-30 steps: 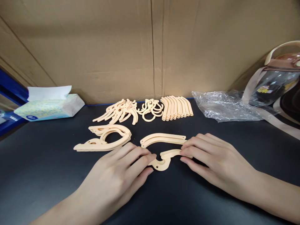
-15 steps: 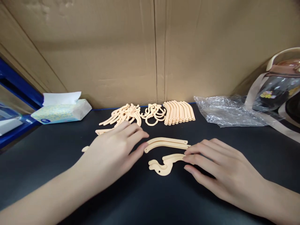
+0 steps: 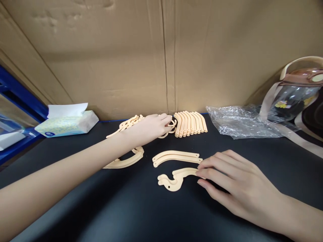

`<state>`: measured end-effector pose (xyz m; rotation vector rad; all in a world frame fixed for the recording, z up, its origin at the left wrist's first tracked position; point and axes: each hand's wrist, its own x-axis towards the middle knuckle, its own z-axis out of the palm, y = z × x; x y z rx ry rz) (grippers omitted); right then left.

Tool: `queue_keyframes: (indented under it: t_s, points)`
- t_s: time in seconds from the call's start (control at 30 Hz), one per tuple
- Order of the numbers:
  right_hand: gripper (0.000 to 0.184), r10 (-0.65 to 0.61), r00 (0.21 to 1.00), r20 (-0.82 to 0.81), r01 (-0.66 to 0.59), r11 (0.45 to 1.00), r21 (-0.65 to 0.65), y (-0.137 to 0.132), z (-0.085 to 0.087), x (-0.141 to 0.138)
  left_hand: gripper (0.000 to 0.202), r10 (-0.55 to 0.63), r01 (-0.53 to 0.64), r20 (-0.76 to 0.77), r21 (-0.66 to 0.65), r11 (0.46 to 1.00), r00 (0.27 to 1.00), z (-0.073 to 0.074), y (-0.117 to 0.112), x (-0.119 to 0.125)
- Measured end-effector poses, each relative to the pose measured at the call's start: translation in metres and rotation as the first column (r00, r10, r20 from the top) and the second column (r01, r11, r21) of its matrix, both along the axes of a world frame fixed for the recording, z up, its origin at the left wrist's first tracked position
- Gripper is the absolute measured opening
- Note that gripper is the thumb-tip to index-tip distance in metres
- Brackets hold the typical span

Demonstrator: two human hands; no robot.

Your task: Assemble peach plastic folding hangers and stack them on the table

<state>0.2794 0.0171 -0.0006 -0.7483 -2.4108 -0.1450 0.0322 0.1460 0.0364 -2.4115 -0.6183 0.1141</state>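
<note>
My left hand reaches over a small pile of cream plastic hooks at the back. Its fingers are bent and close together among the hooks; what lies under the fingertips is hidden. My right hand lies at the right with fingers stretched and slightly apart. Its fingertips touch the right end of a cream curved arm with a hooked end, flat on the black table. Just behind, a pair of long curved cream arms lies side by side, their right end near my index finger.
A neat row of curved arms stands right of the hooks. Left are a loose pile of cream pieces and a joined piece under my forearm. Around these are a tissue pack, clear plastic wrap, a bottle and a cardboard wall.
My left hand has moved away from the pair of arms, back to the hook pile, uncovering the joined piece at left. My right hand has stayed nearly still.
</note>
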Motion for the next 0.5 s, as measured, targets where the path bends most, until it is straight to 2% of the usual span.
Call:
queue_keyframes:
  t_s: [0.17, 0.5]
  points:
    - [0.013, 0.004, 1.0, 0.006, -0.004, 1.0, -0.009, -0.001, 0.002, 0.001, 0.013, -0.023, 0.025, -0.046, 0.03, 0.999, 0.999, -0.002, 0.001, 0.003]
    - [0.013, -0.011, 1.0, 0.008, 0.011, 1.0, 0.019, 0.0, 0.003, 0.001, 0.022, 0.08, -0.077, -0.023, 0.104, 0.992, 0.997, 0.014, -0.016, -0.004]
